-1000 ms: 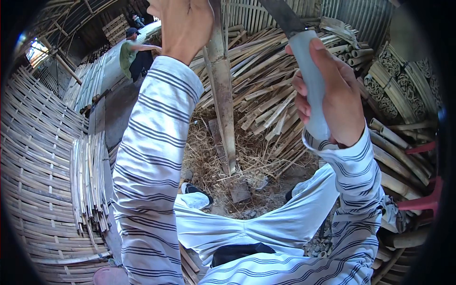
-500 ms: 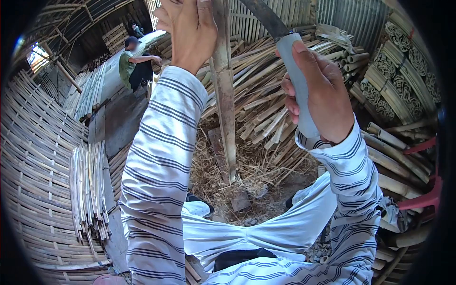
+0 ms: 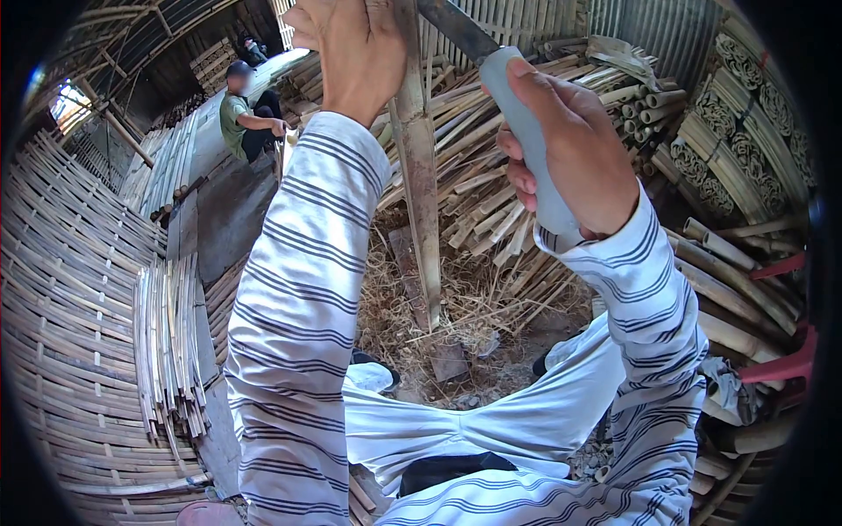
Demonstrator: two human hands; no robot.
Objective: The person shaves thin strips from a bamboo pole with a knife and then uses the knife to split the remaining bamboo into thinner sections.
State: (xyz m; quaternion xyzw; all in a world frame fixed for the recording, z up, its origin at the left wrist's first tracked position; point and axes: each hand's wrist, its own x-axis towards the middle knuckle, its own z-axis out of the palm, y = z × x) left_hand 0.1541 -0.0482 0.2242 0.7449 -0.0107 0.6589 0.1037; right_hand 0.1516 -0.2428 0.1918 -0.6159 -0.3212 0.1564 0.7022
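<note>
My right hand is wrapped round the grey handle of a large knife. Its dark blade runs up and left from the handle to the top edge, close to the bamboo piece. A long split bamboo piece stands nearly upright in front of me, its lower end among the shavings. My left hand is closed at the bamboo's upper part, at the top edge of the view; its fingertips are partly hidden.
Bamboo shavings cover the ground between my feet. Split bamboo strips are heaped behind. A woven bamboo panel lies left, with a strip bundle. A co-worker sits at the back left. A red chair is at right.
My right hand and the knife have moved left and slightly up, nearer the bamboo. My left hand has shifted slightly right. The co-worker's posture and arm have changed.
</note>
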